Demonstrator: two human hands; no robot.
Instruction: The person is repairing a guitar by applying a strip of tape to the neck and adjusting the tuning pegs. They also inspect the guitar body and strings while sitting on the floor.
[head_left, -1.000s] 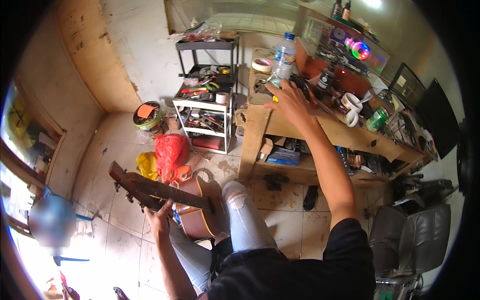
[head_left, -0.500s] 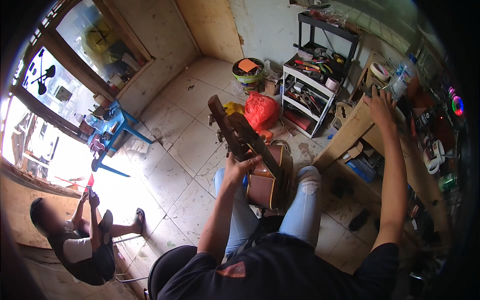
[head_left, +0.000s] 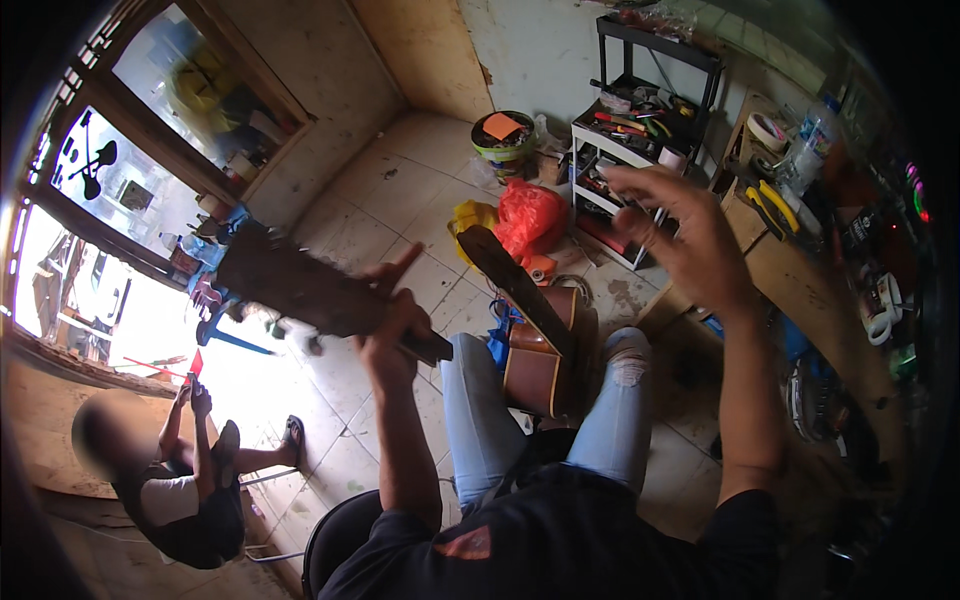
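My left hand [head_left: 392, 335] grips a dark guitar headstock [head_left: 300, 288] by its lower end, with the index finger stretched out. It is apart from the guitar and smeared by motion; tuning pegs seem to show along its lower edge. Between my knees stands the brown guitar body [head_left: 530, 382], its neck [head_left: 515, 290] pointing up and away and ending without a headstock. My right hand [head_left: 690, 245] is in the air between the guitar and the workbench, fingers apart and slightly blurred, holding nothing. Pliers with yellow handles [head_left: 778, 207] lie on the bench beyond it.
The wooden workbench [head_left: 800, 290] at the right is crowded with tools. A shelf rack [head_left: 620, 150], a red plastic bag [head_left: 530, 218] and a bucket [head_left: 502, 150] are at the back. Left, a seated person [head_left: 180, 490] holds something small near a blue stool [head_left: 235, 335].
My left hand has moved left, taking the headstock away from the guitar neck. My right hand has come off the bench toward the middle, uncovering the yellow-handled pliers.
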